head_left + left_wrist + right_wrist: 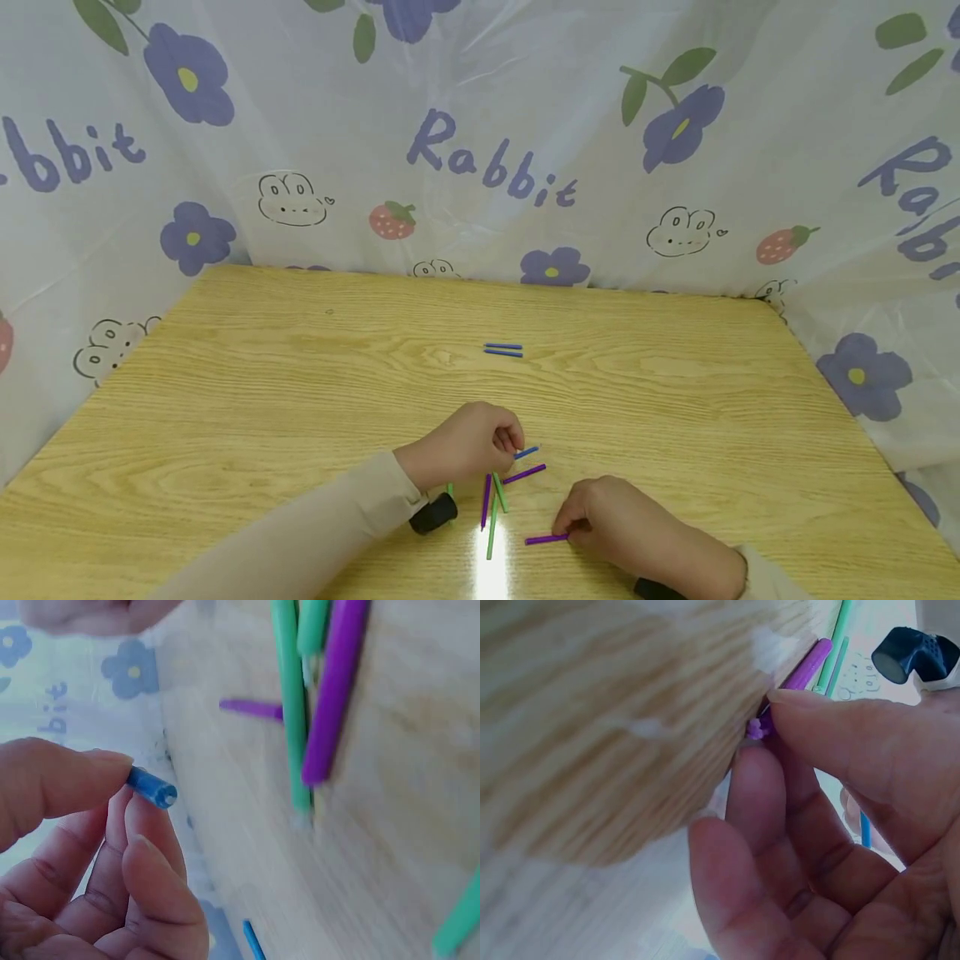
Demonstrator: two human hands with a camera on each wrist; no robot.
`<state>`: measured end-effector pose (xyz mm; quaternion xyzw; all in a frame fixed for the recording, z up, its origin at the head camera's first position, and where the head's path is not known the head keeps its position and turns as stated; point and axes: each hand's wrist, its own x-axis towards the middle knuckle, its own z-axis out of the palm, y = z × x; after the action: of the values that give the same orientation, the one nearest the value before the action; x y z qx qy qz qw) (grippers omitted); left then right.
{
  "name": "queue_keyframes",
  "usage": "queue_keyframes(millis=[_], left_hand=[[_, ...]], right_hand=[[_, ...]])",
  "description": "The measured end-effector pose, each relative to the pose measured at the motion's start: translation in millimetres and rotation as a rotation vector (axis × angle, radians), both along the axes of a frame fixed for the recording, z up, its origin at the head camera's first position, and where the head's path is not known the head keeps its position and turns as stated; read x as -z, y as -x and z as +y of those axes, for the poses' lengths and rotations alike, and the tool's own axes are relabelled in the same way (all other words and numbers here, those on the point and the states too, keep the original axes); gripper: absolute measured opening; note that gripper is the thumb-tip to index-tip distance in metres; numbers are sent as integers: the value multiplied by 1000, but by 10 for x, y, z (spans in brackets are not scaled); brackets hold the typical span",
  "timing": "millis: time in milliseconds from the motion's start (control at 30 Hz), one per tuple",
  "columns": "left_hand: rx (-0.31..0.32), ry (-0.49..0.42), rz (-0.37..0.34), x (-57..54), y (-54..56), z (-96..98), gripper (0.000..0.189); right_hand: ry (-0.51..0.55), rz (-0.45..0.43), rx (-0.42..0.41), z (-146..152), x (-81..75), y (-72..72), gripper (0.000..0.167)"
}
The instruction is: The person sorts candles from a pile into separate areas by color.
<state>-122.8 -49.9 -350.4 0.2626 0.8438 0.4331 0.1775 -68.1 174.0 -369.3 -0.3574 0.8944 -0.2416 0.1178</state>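
Note:
My left hand (468, 442) pinches a thin blue candle (527, 452) between thumb and fingers; in the left wrist view the blue candle's pale-centred end (169, 796) sticks out past the thumb. At the front right, my right hand (622, 521) grips one end of a purple candle (544, 540), its other end pointing left along the table. Between the hands lie two more purple candles (523, 474) and two green candles (491, 533), close together and partly crossing. Another green candle (450, 487) is partly hidden by the left wrist's black camera.
Two blue candles (503, 353) lie side by side farther back on the wooden table (300, 375). A white curtain (495, 83) printed with flowers and rabbits hangs behind the table and at its sides. A black wrist camera (433, 514) sits under the left sleeve.

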Motion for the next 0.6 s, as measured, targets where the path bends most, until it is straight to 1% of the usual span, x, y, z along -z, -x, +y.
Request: queue_keyframes(millis=[233,433,533,600], left_hand=[[-66,8,47,31,130,-138,14],[-148,30,65,53,245,-223,12],[-167,32,72,57,293,-254,11],[-173,34,80,60,324,-271,11]], right_hand=[[-9,38,0,-2,28,-14,18],[-28,25,7,-8,15,-20,17],[-33,16,7,-8,12,-18,16],[-31,28,-3,-6,12,-17,16]])
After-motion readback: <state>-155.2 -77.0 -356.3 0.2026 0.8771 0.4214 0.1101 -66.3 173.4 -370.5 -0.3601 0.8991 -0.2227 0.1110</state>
